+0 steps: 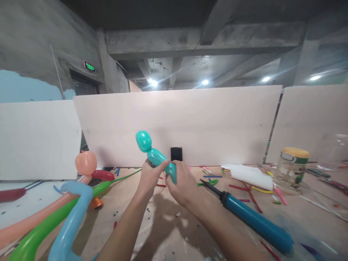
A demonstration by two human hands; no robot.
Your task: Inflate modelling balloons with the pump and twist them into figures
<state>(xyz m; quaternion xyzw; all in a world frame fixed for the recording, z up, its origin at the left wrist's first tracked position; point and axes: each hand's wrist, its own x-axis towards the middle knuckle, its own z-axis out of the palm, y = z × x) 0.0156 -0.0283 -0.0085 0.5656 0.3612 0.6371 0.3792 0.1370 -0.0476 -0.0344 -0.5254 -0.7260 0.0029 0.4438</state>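
Note:
A teal modelling balloon is raised above the table in both hands. One rounded bubble stands at its upper left end, beyond a twisted neck, and a longer segment runs down to the right. My left hand is closed around the middle segment, thumb on top. Close beside it, my right hand grips the lower right part, its fingers wrapped over the balloon and hiding its end. A black phone leans upright against the white board behind the hands.
At left lie inflated balloons: a green one, a light blue one and a peach one. A blue hand pump lies at right, near a white roll and a yellow-lidded jar. White boards wall the back.

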